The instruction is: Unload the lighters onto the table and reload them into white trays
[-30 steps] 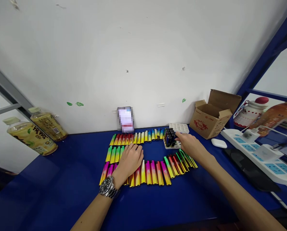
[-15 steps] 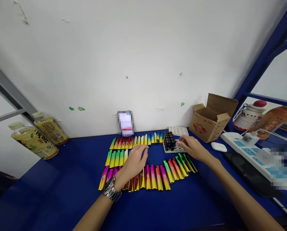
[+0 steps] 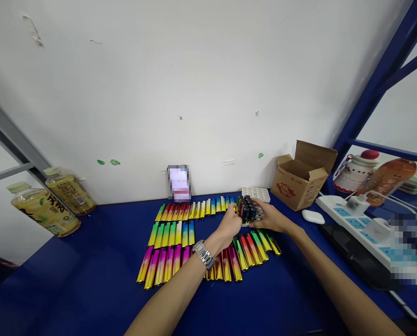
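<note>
My left hand (image 3: 231, 221) is closed at the left side of a white perforated tray (image 3: 245, 225), its fingertips partly hidden. On the tray's right side lies my right hand (image 3: 270, 216), thumb along the near edge and fingers at the far side. Dark, shiny upright pieces (image 3: 246, 210) with black tops stand packed in the tray between my hands; their kind is unclear. Shiny two-tone lighters lie in rows on the blue table: a back row (image 3: 175, 212), a middle row (image 3: 166, 234) and a front row (image 3: 163, 266). My left forearm hides part of the front row.
Behind the tray lies another white perforated tray (image 3: 255, 193). An open cardboard box (image 3: 292, 184), a white earbud case (image 3: 313, 216) and a power strip (image 3: 355, 224) are at the right. A phone (image 3: 179, 183) leans on the wall; two drink bottles (image 3: 47, 210) stand left.
My left hand has moved right from above the middle row to the tray's left side, uncovering blue lighters there. My right hand has closed in around the tray. The view has shifted slightly.
</note>
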### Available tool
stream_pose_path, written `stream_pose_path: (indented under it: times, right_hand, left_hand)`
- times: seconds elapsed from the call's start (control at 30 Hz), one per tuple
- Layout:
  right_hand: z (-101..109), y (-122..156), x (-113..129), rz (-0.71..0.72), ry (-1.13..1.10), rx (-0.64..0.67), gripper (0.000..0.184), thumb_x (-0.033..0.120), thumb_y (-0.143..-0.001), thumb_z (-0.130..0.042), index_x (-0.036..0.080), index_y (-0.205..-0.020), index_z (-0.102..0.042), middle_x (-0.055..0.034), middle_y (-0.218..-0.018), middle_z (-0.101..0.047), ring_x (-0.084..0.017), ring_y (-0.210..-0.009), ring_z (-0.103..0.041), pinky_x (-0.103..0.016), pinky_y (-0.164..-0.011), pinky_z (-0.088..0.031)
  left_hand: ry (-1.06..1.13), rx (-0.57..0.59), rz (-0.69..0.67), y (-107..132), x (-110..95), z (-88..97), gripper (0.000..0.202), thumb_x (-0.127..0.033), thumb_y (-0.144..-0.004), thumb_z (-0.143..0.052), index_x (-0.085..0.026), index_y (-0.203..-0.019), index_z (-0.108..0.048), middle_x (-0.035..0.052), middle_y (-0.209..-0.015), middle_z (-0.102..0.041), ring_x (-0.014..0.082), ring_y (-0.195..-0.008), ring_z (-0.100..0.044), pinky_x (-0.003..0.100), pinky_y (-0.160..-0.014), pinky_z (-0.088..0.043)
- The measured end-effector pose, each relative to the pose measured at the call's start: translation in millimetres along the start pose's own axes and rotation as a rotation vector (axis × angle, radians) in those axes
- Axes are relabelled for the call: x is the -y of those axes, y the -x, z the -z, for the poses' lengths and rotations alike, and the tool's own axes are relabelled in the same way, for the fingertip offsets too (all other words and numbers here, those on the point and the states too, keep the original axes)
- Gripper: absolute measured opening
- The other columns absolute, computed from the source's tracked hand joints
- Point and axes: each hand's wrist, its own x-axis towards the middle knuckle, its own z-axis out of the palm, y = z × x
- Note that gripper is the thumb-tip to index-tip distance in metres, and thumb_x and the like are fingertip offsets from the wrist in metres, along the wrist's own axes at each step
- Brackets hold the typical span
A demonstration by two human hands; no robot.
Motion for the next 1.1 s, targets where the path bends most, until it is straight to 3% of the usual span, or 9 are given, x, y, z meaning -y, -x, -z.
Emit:
stream_pose_path:
  times: [0.17,0.47,0.6,0.73,0.83,0.97,1.1]
  right_hand:
    - [4,2,3,0.004,-0.037,-0.078,0.084,0.043,-0.053,-0.082,0.020,-0.127,-0.047,-0.0130,-0.113,-0.065,-0.030,-0.109,-0.060,-0.044,-0.091,-0.046]
    - [18,0,21,0.040,-0.070,-0.073,0.076,0.043,-0.055,-0.083,0.023,-0.119,-0.048,-0.0118,-0.112,-0.066,-0.032,-0.113,-0.058,-0.043,-0.090,-0.046]
    - [17,-4,39,0.071,-0.086,-0.059,0.074,0.045,-0.057,-0.081,0.024,-0.119,-0.047,-0.0115,-0.115,-0.064,-0.032,-0.114,-0.057,-0.041,-0.087,-0.047]
    - [1,-8,61,0.095,-0.095,0.016,0.077,0.046,-0.055,-0.082,0.023,-0.118,-0.045,-0.0109,-0.114,-0.061,-0.031,-0.113,-0.056,-0.040,-0.087,-0.045]
    - [-19,-8,77,0.092,-0.115,0.083,0.075,0.047,-0.056,-0.081,0.023,-0.116,-0.045,-0.0095,-0.112,-0.060,-0.030,-0.111,-0.054,-0.039,-0.083,-0.046]
    - [-41,-7,94,0.034,-0.081,0.122,0.070,0.042,-0.056,-0.082,0.024,-0.113,-0.046,-0.0080,-0.110,-0.058,-0.031,-0.111,-0.050,-0.040,-0.084,-0.044]
    - [-53,-8,101,0.021,-0.068,0.120,0.063,0.039,-0.058,-0.081,0.024,-0.108,-0.046,-0.0066,-0.114,-0.056,-0.030,-0.110,-0.049,-0.040,-0.086,-0.042]
  left_hand:
    - [-0.035,0.014,0.017,7,-10,-7.6,0.077,-0.009,-0.076,-0.048,-0.020,-0.146,-0.018,0.0181,-0.135,-0.045,0.0278,-0.124,-0.045,0.045,-0.101,-0.038]
    - [0.005,-0.029,-0.028,6,-7,-0.5,0.081,-0.017,-0.078,-0.053,-0.024,-0.146,-0.011,0.0185,-0.144,-0.036,0.0305,-0.138,-0.031,0.048,-0.108,-0.030]
    - [-0.010,-0.087,-0.064,19,-12,10.3,0.072,-0.013,-0.079,-0.047,-0.022,-0.144,-0.017,0.0175,-0.138,-0.046,0.0273,-0.133,-0.041,0.047,-0.106,-0.034]
    - [-0.137,-0.127,-0.068,37,-4,33.3,0.065,-0.012,-0.083,-0.038,-0.020,-0.143,-0.015,0.0139,-0.123,-0.060,0.0207,-0.116,-0.057,0.039,-0.097,-0.046]
    - [-0.245,-0.158,-0.070,47,10,51.4,0.057,-0.016,-0.087,-0.032,-0.020,-0.141,-0.014,0.0125,-0.120,-0.062,0.0176,-0.105,-0.063,0.036,-0.091,-0.051]
    - [-0.148,-0.247,0.001,57,22,66.6,0.054,-0.017,-0.086,-0.039,-0.021,-0.137,-0.022,0.0111,-0.113,-0.066,0.0189,-0.100,-0.065,0.038,-0.089,-0.051]
    - [-0.113,-0.292,0.036,59,22,73.4,0.052,-0.017,-0.084,-0.041,-0.020,-0.134,-0.028,0.0123,-0.119,-0.063,0.0205,-0.104,-0.063,0.039,-0.090,-0.050]
